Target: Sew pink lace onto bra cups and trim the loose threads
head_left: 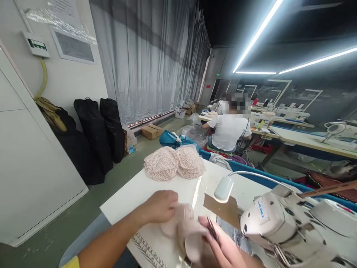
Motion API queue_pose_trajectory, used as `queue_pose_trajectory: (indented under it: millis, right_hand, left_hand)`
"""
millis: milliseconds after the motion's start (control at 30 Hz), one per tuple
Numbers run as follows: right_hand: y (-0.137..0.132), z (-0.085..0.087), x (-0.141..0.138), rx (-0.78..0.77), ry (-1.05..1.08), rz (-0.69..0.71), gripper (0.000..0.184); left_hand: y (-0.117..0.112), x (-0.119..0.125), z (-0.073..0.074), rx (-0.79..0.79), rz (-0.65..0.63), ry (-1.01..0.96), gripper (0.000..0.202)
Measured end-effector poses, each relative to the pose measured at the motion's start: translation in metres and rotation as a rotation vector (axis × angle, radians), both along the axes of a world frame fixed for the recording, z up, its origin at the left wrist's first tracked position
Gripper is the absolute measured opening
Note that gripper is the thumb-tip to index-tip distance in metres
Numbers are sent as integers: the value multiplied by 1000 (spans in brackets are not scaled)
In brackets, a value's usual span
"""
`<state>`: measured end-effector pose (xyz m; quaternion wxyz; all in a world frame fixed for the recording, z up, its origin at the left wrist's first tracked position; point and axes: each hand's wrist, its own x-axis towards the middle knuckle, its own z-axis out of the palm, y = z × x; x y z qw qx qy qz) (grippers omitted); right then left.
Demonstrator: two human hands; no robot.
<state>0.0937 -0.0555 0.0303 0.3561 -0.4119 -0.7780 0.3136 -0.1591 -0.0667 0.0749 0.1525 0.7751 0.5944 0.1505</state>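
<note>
Pale pink moulded bra cups (186, 227), smeared by motion, are between my hands above the white table. My left hand (163, 206) is closed on their left edge, its fingertips partly hidden by the fabric. A dark pair of thread snips (213, 231) rests in my right hand (220, 242), whose thumb and fingers also grip the right side of the cups. Beyond my hands, a stack of pink lace bra cups (174, 163) lies near the table's far edge.
A white sewing machine (267, 216) stands at the right, with a gooseneck lamp (224, 189) hanging over the table (134, 193). A ruler strip (147, 251) runs along the near edge. A person in a white shirt (230, 132) sits farther off beside a blue bag (178, 139).
</note>
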Motion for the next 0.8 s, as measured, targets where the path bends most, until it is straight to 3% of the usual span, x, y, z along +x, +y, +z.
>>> queue_pose_trajectory:
  millis: [133,200,233,300,400,467,567,700,800]
  right_hand:
    - [68,27,-68,327,186,-71,40]
    - [105,39,-91,389,214,-94,41]
    - [122,42,-99,404,207,-94,42]
    - [150,40,-109,404,156,-67,41]
    - [166,22,-105,344,35,-34,40]
    - [153,8,-89,308,-37,-16,41]
    - [102,-3,-45,248,-136,37,38]
    - [16,7,29,137,-260,86,26]
    - [-33,12,93,89,-403,-120,18]
  left_hand:
    - [34,-47,53,447,202,13,15]
    - [60,-65,71,639,230,23,20]
    - [73,-71,75,659,241,41,23]
    - [96,-80,71,601,247,78,25]
    - [120,-83,41,462,208,104,23]
    - [127,-83,18,386,183,104,40]
    - [127,-84,-3,329,151,91,70]
    - [114,-78,-3,342,107,82,70]
    - [90,-60,-1,350,51,56,65]
